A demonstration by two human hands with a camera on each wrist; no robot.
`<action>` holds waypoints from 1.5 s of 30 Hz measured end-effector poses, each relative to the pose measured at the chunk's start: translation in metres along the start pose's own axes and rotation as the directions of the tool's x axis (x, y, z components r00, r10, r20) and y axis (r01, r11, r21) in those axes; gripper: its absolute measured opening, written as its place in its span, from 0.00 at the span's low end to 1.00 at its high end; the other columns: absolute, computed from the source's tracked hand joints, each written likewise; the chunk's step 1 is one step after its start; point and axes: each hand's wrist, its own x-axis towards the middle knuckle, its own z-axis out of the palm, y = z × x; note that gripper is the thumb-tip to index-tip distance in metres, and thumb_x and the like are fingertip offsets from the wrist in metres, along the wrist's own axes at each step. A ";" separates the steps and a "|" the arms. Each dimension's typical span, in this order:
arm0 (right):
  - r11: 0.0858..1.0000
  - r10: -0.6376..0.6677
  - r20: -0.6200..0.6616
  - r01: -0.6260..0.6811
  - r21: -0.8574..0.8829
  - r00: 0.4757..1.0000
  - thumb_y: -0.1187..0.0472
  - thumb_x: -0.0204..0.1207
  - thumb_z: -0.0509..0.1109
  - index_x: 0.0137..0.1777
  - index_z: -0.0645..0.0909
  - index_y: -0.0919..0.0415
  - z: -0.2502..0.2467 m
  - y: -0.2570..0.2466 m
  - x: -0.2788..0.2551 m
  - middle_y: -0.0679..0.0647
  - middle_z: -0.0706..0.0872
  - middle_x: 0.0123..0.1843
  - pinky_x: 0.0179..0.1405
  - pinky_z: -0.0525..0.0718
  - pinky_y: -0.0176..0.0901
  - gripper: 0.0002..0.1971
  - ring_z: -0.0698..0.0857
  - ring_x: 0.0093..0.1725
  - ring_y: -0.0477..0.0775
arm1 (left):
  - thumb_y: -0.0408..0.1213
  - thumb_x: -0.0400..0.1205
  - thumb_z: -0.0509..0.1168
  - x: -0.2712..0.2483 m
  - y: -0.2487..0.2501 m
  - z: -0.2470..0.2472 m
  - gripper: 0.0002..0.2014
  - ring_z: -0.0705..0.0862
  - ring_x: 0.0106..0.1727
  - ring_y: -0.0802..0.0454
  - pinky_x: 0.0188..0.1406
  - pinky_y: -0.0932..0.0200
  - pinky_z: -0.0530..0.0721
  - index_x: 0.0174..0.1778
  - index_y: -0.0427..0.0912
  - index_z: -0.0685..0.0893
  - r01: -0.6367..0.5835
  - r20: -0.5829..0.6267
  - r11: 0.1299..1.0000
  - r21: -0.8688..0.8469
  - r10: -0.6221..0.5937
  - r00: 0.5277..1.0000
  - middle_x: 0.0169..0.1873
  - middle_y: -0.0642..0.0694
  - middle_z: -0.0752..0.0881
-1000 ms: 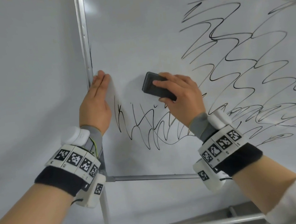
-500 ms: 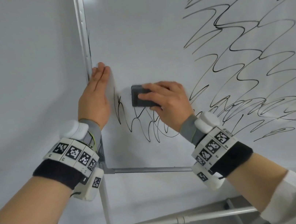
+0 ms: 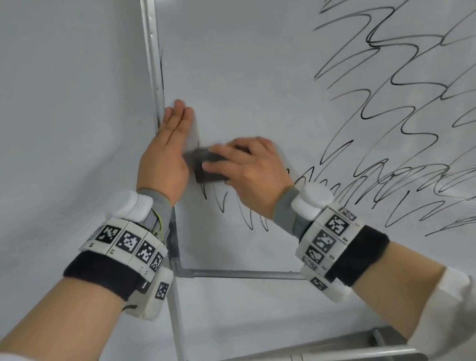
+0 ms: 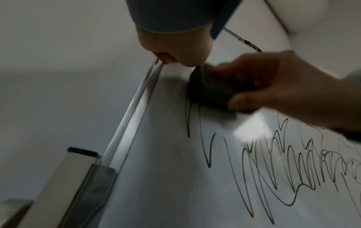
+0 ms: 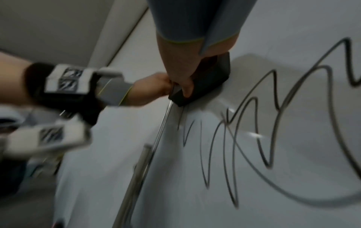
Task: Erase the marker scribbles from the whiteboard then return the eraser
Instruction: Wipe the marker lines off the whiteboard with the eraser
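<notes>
A whiteboard [image 3: 244,65] fills the head view, covered at right and along the bottom with black marker scribbles [image 3: 423,109]. My right hand [image 3: 247,169] grips a dark eraser [image 3: 207,169] and presses it flat on the board near the left edge, just above the lower-left scribbles [image 4: 254,162]. The eraser [image 5: 207,80] is also seen from the right wrist, with my thumb curled over its side. My left hand [image 3: 171,153] lies with straight fingers against the board's left frame [image 3: 153,53], right beside the eraser [image 4: 207,88].
The board stands on a metal stand with a vertical post [image 3: 177,328] and horizontal bars [image 3: 244,275] below. A plain grey wall [image 3: 36,117] lies to the left. A bracket [image 4: 93,174] clamps the frame at the lower left corner.
My right hand slid the eraser leftward and a little down across the board until it reached my left hand. The upper ends of the lower-left scribbles are wiped away. The left hand stayed put.
</notes>
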 end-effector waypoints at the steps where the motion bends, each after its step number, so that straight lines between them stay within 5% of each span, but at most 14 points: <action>1: 0.999 -0.053 0.037 0.053 0.004 0.998 0.72 0.61 0.77 0.56 0.86 0.51 0.005 -0.004 -0.008 0.49 0.86 0.61 0.53 0.67 0.51 0.24 0.78 0.54 0.60 | 0.13 0.74 0.50 0.000 0.001 -0.001 0.35 0.53 0.79 0.55 0.75 0.63 0.58 0.78 0.38 0.60 0.007 0.005 1.000 0.002 -0.007 1.000 0.80 0.44 0.57; 4: 0.993 -0.118 0.108 0.119 -0.009 0.987 0.72 0.60 0.77 0.56 0.86 0.51 0.006 -0.007 -0.014 0.50 0.86 0.61 0.53 0.67 0.51 0.25 0.82 0.53 0.61 | 0.13 0.74 0.49 0.001 0.001 -0.003 0.35 0.52 0.78 0.58 0.75 0.67 0.56 0.78 0.39 0.60 0.020 0.013 1.000 0.002 -0.020 1.000 0.80 0.46 0.57; 12: 0.998 -0.026 -0.028 0.024 -0.056 0.999 0.73 0.64 0.71 0.58 0.85 0.52 0.003 -0.003 0.022 0.52 0.85 0.62 0.54 0.68 0.54 0.23 0.80 0.54 0.63 | 0.15 0.76 0.49 0.002 -0.001 -0.006 0.33 0.55 0.80 0.58 0.70 0.84 0.47 0.78 0.42 0.64 0.056 0.017 0.993 -0.101 -0.055 0.998 0.80 0.50 0.59; 18: 0.984 -0.173 0.154 0.176 -0.004 0.973 0.73 0.61 0.71 0.57 0.85 0.54 0.013 -0.017 -0.011 0.53 0.85 0.60 0.53 0.71 0.54 0.24 0.76 0.55 0.62 | 0.16 0.75 0.49 0.003 0.001 -0.008 0.34 0.55 0.79 0.60 0.68 0.87 0.47 0.77 0.43 0.65 0.046 0.020 0.995 -0.085 -0.045 0.999 0.80 0.51 0.59; 25: 0.994 -0.105 0.116 0.106 -0.001 0.988 0.71 0.67 0.60 0.51 0.85 0.53 0.000 -0.008 0.024 0.50 0.85 0.60 0.54 0.67 0.52 0.19 0.81 0.54 0.63 | 0.22 0.79 0.49 0.002 0.006 -0.003 0.29 0.54 0.80 0.57 0.75 0.69 0.55 0.78 0.41 0.63 0.077 0.010 0.996 -0.043 -0.076 0.997 0.80 0.49 0.57; 31: 0.955 -0.295 0.293 0.289 0.064 0.910 0.71 0.64 0.61 0.52 0.87 0.53 0.005 -0.005 -0.029 0.51 0.87 0.58 0.57 0.67 0.53 0.22 0.82 0.53 0.62 | 0.19 0.77 0.49 0.000 0.006 0.001 0.30 0.55 0.79 0.54 0.74 0.69 0.56 0.77 0.38 0.64 0.032 -0.027 0.999 -0.019 -0.032 0.999 0.80 0.44 0.59; 37: 0.972 -0.236 0.272 0.233 0.044 0.933 0.68 0.70 0.48 0.53 0.86 0.52 0.000 -0.008 0.004 0.51 0.87 0.56 0.56 0.68 0.54 0.26 0.78 0.56 0.61 | 0.18 0.77 0.49 0.001 0.015 0.003 0.31 0.54 0.81 0.53 0.76 0.68 0.54 0.78 0.39 0.63 0.100 -0.031 0.994 -0.043 -0.101 0.994 0.80 0.48 0.57; 45: 0.927 -0.371 0.429 0.354 0.122 0.824 0.70 0.62 0.63 0.49 0.87 0.53 0.003 -0.002 -0.050 0.50 0.87 0.56 0.57 0.69 0.51 0.19 0.83 0.53 0.61 | 0.20 0.79 0.50 0.000 0.012 0.003 0.29 0.56 0.81 0.52 0.74 0.66 0.60 0.77 0.39 0.64 0.074 -0.044 0.997 -0.019 -0.075 0.996 0.80 0.47 0.58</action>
